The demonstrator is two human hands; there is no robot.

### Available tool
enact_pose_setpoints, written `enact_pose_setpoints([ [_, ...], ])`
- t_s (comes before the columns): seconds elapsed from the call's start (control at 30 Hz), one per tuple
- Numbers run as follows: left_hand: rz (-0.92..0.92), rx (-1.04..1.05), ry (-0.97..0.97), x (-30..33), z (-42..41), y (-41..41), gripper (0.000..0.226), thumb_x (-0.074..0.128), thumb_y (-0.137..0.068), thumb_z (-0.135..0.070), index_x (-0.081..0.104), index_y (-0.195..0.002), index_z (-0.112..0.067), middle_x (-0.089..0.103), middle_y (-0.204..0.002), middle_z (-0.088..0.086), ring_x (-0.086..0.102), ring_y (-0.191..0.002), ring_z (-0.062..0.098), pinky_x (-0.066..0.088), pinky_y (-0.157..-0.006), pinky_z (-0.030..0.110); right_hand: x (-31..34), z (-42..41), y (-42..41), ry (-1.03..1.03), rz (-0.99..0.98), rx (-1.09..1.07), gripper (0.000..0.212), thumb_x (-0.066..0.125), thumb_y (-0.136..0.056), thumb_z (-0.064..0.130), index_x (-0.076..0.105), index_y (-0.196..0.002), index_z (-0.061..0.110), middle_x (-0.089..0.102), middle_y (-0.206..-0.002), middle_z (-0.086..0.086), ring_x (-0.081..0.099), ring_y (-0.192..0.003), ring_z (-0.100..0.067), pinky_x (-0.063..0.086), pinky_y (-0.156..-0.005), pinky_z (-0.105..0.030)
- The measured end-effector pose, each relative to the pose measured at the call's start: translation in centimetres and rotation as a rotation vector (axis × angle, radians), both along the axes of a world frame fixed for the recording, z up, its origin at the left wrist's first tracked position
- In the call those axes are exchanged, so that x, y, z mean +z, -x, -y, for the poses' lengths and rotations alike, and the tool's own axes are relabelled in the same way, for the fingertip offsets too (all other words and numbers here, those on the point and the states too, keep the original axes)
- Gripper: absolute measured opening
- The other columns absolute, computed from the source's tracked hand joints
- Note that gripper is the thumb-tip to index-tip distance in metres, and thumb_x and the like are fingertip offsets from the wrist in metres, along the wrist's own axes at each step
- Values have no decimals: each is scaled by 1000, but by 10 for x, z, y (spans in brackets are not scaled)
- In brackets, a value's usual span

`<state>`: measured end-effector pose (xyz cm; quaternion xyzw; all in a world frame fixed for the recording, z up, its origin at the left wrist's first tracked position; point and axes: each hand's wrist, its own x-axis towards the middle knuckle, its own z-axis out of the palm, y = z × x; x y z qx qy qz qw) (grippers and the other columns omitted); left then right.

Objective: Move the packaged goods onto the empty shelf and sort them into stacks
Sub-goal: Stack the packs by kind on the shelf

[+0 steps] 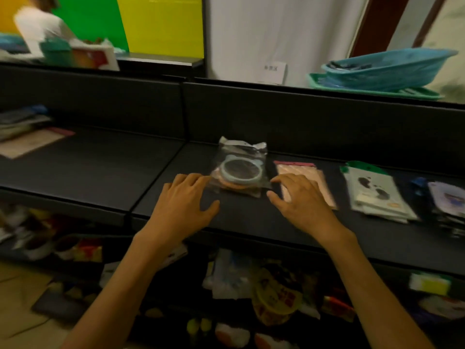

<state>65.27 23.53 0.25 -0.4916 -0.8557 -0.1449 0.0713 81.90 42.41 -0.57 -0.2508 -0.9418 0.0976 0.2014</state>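
left hand (182, 197) open beside ring packets (239, 172) | right hand (300, 197) open over pink packet (304, 170)

Dim room: white curtain (276, 34) behind black shelving (302, 117), green-yellow panels (141, 21) left (blurred)

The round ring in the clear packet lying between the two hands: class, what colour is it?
Light blue ring, over a peach-coloured one beneath; head view.

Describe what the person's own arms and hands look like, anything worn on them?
Both arms are bare from the bottom edge of the frame up to the fingers: no sleeves, gloves or watch show. The left hand and right hand carry no visible rings or markings, though the picture is slightly blurred, so small details could be missed.
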Motion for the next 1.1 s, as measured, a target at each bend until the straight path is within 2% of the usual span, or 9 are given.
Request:
enact_pose_setpoints([
  [0.13,23,73,19,0,63,55,66,47,-90,-54,31,-145,-23,37,-146,-3,32,-133,22,33,-104,41,4,51,68,-12,4,72,32,55,-91,43,57,-117,24,60,-121,3,50,-112,-18,30,-91,-30],
  [0.33,45,197,8,-3,144,130,66,48,-89,-55,31,-145,-24,37,-145,-5,31,-133,20,33,-104,41,7,112,171,-25,19,222,36,55,-91,42,57,-122,23,57,-127,3,50,-118,-17,30,-103,-33],
  [0.53,42,320,-22,-12,200,203,65,50,-89,-52,35,-144,-22,40,-145,-2,32,-133,22,35,-103,41,1,159,269,-29,50,335,38,52,-92,44,52,-126,26,53,-131,7,45,-122,-12,24,-106,-28],
  [0.87,60,295,-28,-19,219,355,62,50,-89,-49,35,-143,-22,39,-145,-2,32,-133,21,35,-103,42,-1,193,412,-16,111,313,42,52,-92,44,47,-130,28,47,-137,7,39,-128,-10,23,-109,-29],
  [1.1,61,231,-48,-11,216,437,61,55,-88,-45,38,-142,-20,42,-142,1,38,-128,23,38,-99,40,7,203,469,14,124,257,42,51,-93,44,47,-131,28,46,-138,8,38,-128,-10,23,-109,-28],
])
